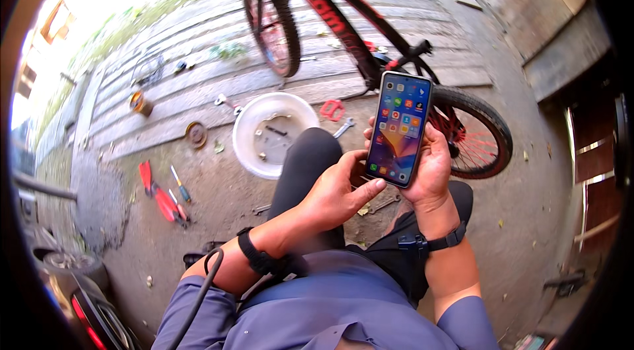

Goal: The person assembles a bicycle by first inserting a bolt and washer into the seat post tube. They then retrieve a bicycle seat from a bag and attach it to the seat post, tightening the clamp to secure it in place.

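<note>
Smartphone (399, 129) sits upright in our right hand (432, 172), its lit screen of coloured app icons facing us; the fingers wrap round its right edge and back, gripping it firmly. Our left hand (337, 191) is loosely curled beside it, the thumb stretched out and touching the phone's lower left corner, holding nothing of its own. Both wrists carry black straps, and our sleeves are blue-grey. We hold the phone above our bent knees in dark trousers (307, 165).

Just beyond the knees, on the dirt ground, lies a white plastic basin (246, 145) with small metal parts inside. A red pedal (332, 110) and a spanner (343, 128) lie near its right rim. Behind the phone stands a black and red bicycle (343, 26) turned upside down, its rear wheel (479, 135) just right of our hand. Further left we see red-handled pliers (158, 195) and screwdrivers (179, 185) on the ground, well apart from the basin, and a round tin (140, 103) near the concrete slabs.
</note>
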Available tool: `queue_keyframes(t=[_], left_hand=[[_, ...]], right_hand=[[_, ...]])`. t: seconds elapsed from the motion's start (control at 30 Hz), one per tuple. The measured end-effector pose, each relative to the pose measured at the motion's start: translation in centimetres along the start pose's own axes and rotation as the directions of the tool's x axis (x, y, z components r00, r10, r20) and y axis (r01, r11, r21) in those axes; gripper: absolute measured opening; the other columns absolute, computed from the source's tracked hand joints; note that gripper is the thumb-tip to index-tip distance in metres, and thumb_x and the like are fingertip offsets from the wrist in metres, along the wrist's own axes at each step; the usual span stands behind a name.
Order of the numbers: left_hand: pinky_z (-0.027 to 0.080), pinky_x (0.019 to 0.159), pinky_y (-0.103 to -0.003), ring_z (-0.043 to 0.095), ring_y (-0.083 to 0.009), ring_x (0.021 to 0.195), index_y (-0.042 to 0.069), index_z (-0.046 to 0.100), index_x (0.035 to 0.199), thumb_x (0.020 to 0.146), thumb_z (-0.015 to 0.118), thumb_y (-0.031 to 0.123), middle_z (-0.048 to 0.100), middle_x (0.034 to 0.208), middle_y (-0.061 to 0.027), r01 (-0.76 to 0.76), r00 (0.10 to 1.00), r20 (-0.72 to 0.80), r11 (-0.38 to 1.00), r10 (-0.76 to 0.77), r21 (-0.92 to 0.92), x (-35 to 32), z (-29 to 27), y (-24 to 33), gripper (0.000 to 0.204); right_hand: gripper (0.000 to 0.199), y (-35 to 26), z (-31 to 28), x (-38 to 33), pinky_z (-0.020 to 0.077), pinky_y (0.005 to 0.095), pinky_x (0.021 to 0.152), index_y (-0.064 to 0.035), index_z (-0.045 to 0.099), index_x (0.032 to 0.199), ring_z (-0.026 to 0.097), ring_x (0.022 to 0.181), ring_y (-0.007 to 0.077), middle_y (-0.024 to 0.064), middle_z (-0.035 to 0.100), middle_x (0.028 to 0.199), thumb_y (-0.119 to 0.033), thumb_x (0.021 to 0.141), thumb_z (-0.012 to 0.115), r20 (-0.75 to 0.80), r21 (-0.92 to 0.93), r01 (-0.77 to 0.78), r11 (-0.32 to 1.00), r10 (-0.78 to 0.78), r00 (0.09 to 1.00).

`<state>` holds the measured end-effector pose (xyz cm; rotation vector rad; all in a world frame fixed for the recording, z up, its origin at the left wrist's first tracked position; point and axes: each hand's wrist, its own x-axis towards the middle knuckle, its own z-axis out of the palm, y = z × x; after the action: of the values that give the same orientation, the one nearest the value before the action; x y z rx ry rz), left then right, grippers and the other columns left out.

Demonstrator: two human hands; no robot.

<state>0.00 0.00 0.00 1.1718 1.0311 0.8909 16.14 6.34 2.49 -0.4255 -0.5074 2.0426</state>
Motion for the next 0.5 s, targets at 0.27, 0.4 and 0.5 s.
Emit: queue_keyframes(t=[0.27, 0.4, 0.5], left_hand=[[0.052, 0.08, -0.029, 0.063, -0.0169, 0.102, 0.005, 0.042, 0.136, 0.1, 0.048, 0.024, 0.06, 0.116, -0.0071, 0.048, 0.997, 0.073, 0.724, 0.003, -0.688, -3.8, -8.0, -3.1, 0.041], [0.051, 0.08, -0.027, 0.063, -0.0153, 0.095, 0.005, 0.048, 0.132, 0.098, 0.053, 0.026, 0.063, 0.113, -0.0071, 0.013, 0.999, -0.017, 0.693, -0.037, -0.721, -5.5, -10.4, -3.5, 0.04], [0.051, 0.079, -0.027, 0.063, -0.0154, 0.093, 0.005, 0.048, 0.133, 0.097, 0.055, 0.027, 0.063, 0.114, -0.0068, 0.002, 0.997, -0.052, 0.675, -0.06, -0.738, -6.7, -12.0, -4.3, 0.043]], right_hand=[[0.064, 6.9, 4.4, 5.1, 0.0505, 0.0465, 0.09, 0.0066, 0.046, 0.128, 0.061, 0.102, 0.0368, 0.0242, 0.058, 0.118, -0.045, 0.09, 0.042, 0.008, -0.104, -0.086, 0.991, 0.087, 0.996], [0.063, 10.0, 5.3, 7.1, 0.0504, 0.0465, 0.09, 0.0054, 0.047, 0.129, 0.061, 0.102, 0.037, 0.0253, 0.059, 0.117, -0.045, 0.09, 0.044, 0.005, -0.089, -0.177, 0.98, 0.178, 0.984], [0.063, 12.3, 6.1, 8.3, 0.0494, 0.0467, 0.091, 0.0039, 0.046, 0.13, 0.06, 0.102, 0.0374, 0.0257, 0.057, 0.119, -0.046, 0.091, 0.044, 0.02, -0.096, -0.221, 0.97, 0.224, 0.974]])
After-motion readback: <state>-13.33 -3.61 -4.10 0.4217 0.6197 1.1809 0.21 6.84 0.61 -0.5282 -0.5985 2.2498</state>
